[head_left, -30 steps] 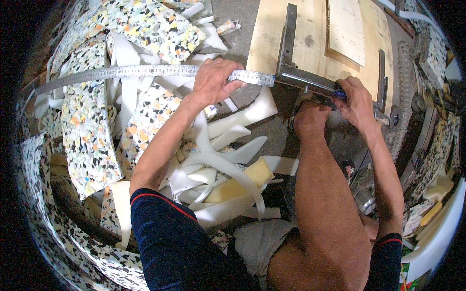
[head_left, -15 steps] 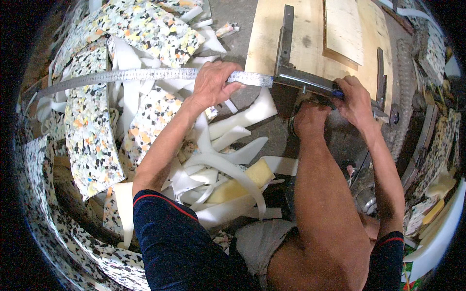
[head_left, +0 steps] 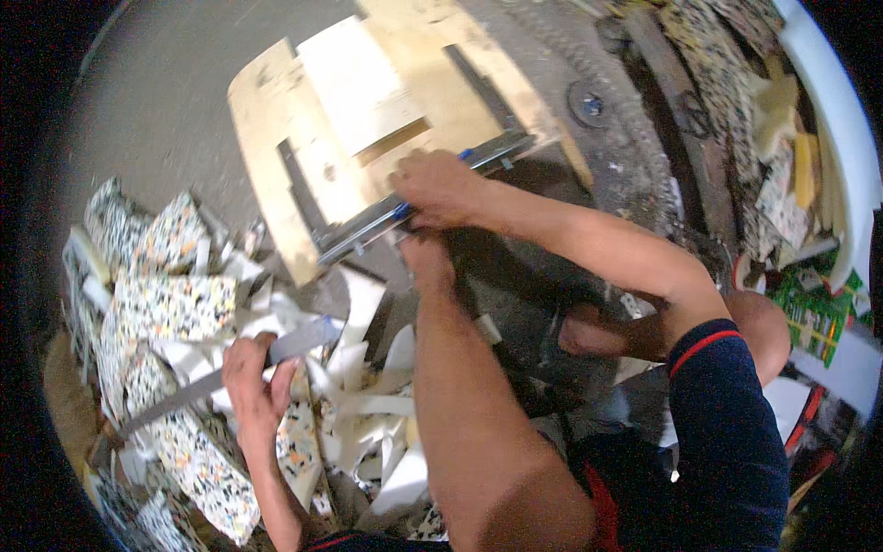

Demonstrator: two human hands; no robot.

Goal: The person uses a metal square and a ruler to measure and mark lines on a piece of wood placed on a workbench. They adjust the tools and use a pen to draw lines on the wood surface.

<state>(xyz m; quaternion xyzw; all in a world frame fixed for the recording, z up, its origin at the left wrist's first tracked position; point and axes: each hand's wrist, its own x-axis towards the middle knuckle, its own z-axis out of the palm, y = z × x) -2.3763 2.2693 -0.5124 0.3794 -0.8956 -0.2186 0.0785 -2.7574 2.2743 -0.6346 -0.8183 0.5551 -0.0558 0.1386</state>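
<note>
My left hand (head_left: 253, 382) is closed around a long grey metal ruler (head_left: 299, 343), its bluish end pointing toward the board. The ruler's other end stretches over foam scraps at the left. My right hand (head_left: 440, 189) grips a metal bar (head_left: 368, 221) with blue parts, along the near edge of a plywood board (head_left: 262, 101). My fingers partly hide the bar there. Two dark steel arms (head_left: 299, 189) extend from the bar across the board. A smaller pale wooden panel (head_left: 349, 78) lies on top between them. My bare foot (head_left: 428, 258) is just below the bar.
Speckled foam slabs (head_left: 175, 308) and white foam offcuts (head_left: 363, 299) are heaped at the lower left. A round dark disc (head_left: 586, 103) lies right of the board. Farther right are more foam, a dark beam (head_left: 676, 110) and a green printed sheet (head_left: 809, 308).
The view has turned and shifted, putting the board farther left. My left hand, with the ruler, has moved away from the board, leaving a gap. My right hand still grips the bar.
</note>
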